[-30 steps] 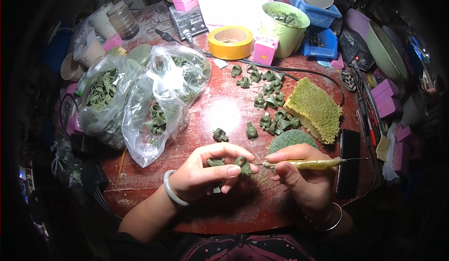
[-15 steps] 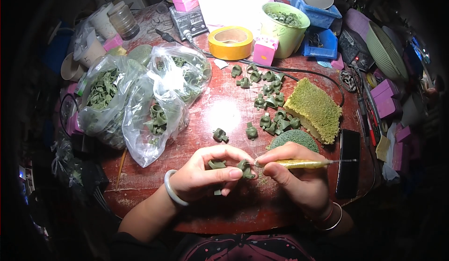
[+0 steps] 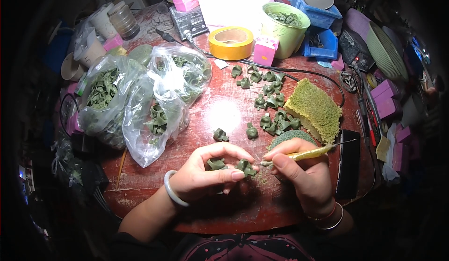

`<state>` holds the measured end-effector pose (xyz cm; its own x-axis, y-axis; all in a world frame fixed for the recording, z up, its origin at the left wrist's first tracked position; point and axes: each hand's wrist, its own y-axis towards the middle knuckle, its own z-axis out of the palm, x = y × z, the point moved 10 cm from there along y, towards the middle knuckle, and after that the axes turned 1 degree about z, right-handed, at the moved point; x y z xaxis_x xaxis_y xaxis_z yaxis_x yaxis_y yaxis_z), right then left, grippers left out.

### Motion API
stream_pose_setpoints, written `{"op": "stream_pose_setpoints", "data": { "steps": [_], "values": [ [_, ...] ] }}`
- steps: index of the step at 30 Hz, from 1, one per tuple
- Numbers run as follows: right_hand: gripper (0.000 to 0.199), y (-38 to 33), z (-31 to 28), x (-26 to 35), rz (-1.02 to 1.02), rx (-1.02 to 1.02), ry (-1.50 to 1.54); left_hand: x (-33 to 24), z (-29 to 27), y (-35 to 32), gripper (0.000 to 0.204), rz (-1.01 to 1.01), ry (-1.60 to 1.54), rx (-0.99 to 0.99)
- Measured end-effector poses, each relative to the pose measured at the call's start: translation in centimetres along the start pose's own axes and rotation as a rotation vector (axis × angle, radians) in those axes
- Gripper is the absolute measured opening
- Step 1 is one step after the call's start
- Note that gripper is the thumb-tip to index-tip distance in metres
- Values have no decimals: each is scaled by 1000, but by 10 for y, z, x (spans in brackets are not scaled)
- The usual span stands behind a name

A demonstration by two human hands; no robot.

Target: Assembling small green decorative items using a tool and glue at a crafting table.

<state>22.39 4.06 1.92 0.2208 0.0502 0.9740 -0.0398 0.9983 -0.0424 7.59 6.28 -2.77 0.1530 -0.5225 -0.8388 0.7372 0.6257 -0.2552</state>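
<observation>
My left hand (image 3: 199, 167) pinches a small dark green ring-shaped piece (image 3: 245, 167) between thumb and fingers. A second green piece (image 3: 216, 163) sits further back in the same hand, partly hidden by the thumb. My right hand (image 3: 306, 179) is closed round a slim carving tool with a yellow handle (image 3: 311, 154). The tool's thin metal end points away to the right, and its other end reaches toward the ring piece with a small gap between. Two loose green pieces (image 3: 251, 131) stand on the red table (image 3: 206, 214) just beyond my hands.
Several green pieces (image 3: 269, 102) lie ahead, beside a yellow-green sponge (image 3: 315, 109) and a round green pad (image 3: 292, 137). Clear plastic bags (image 3: 156, 153) of pieces stand left. Behind are yellow tape (image 3: 230, 50) and a light green bucket (image 3: 283, 41); a black phone-like slab (image 3: 347, 172) lies right.
My right hand has drawn slightly right, away from the ring piece. The carving tool has tilted, its thin right end now higher. The ring piece has turned a little in my left hand.
</observation>
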Motion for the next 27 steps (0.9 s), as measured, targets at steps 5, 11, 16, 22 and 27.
{"op": "stream_pose_setpoints", "data": {
  "steps": [5, 11, 16, 22, 27],
  "values": [
    [12, -1, 7, 1, 28, 24, -102, -10, 0, 0, 36, 113, 93, -46],
    [10, -1, -2, -6, 119, -24, 126, -13, -1, 0, 30, 102, 46, -82],
    [10, 1, 1, 2, -38, -29, 11, -16, -1, -1, 30, 161, 146, -67],
    [16, -5, 20, 41, -418, 85, -559, -18, -3, -1, 29, 177, 119, -74],
    [14, -8, 28, 47, -409, 120, -566, -21, 0, -1, 29, 190, 92, -76]
  ]
}}
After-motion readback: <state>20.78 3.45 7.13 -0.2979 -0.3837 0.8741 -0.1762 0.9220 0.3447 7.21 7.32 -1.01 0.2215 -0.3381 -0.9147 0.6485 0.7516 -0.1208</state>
